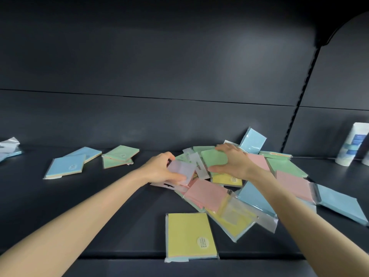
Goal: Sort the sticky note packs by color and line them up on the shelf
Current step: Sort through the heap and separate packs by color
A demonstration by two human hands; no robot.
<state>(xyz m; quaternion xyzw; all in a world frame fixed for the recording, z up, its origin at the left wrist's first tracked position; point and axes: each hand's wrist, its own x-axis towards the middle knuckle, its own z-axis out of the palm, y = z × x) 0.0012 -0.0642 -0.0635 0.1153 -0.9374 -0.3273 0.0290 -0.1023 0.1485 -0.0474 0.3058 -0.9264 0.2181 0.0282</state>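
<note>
Head view: both forearms are stretched over the dark shelf (60, 196) to a loose pile of sticky note packs (249, 196) at ctr-right. A lilac pack (182, 168) is gripped by the left hand (159, 170) at the pile's left side, w/ fingers curled over its far edge and thumb at the near edge. A green pack (214, 159) on top of the pile is pinched by the right hand (233, 162), btwn thumb at the near edge and fingers hooked on the far edge. Pink, yellow, blue & green packs are overlapped at odd angles in the pile. One blue pack (252, 143) is leant vs. the back wall. At left, well apart from the pile, two blue packs (65, 166) are overlapped, w/ two green packs (119, 156) stacked just beside them. A yellow pack (191, 235) is laid alone at the front edge. A white container (349, 144) is stood at far right.
</note>
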